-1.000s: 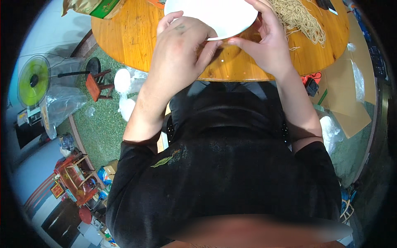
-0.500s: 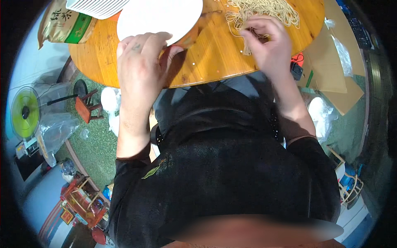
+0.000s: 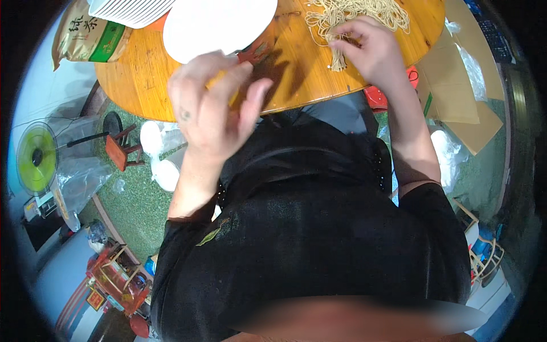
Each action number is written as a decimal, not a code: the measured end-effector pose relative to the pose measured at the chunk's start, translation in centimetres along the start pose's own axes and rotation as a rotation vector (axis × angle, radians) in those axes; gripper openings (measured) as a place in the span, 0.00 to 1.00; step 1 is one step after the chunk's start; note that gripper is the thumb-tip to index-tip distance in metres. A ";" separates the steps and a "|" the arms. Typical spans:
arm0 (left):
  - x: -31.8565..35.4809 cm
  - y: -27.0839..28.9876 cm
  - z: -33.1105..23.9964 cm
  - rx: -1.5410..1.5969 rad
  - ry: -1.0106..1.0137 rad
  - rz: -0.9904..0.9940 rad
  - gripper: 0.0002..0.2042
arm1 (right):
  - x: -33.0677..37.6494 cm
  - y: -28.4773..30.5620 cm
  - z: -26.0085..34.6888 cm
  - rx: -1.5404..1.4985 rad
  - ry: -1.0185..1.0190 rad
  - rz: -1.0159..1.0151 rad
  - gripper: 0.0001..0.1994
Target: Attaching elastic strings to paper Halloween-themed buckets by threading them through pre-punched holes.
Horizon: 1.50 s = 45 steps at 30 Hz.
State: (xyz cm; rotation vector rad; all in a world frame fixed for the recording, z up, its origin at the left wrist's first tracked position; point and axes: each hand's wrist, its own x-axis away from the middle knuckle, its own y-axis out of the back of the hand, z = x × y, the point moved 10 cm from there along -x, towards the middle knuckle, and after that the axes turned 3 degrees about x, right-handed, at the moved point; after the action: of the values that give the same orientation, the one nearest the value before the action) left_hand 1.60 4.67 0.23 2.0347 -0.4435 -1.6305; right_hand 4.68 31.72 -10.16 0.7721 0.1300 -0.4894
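Observation:
A tangled heap of thin beige cord lies on the far right of the round wooden table. From its near left side a small bundle of cord ends hangs toward me. My right hand is over that bundle, thumb and forefinger pinched on the cord. Raised above the table's near edge, my left hand holds nothing; its fingers are apart and slightly blurred. Just beyond it lies a white oval board or plate, with a small reddish-brown thing beside it that I cannot make out.
White ribbed trays and a gold and green bag are at the table's far left. A green-bladed fan and a small wooden stool stand on the left floor. Flattened cardboard lies at right, near something red.
My left hand has drawn back from the white oval board toward me, and its fingers have spread. My right hand stays at the cord, shifted slightly left.

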 end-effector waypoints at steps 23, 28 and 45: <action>3.2 -7.4 -0.7 0.672 0.364 0.382 0.10 | 7.6 -1.0 10.4 -0.303 0.424 0.025 0.08; 5.8 -7.0 1.3 0.836 0.721 0.345 0.03 | 7.5 -1.4 10.0 -0.298 0.399 0.031 0.09; 9.3 -6.4 2.6 0.799 0.984 0.527 0.09 | 8.1 -4.5 13.3 -0.215 0.342 0.171 0.06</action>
State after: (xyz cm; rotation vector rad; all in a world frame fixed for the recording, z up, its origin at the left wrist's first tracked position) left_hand 0.96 4.49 -11.35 2.6066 -1.2061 -0.0112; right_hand 8.82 16.64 -5.86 0.6434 0.4248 -0.1735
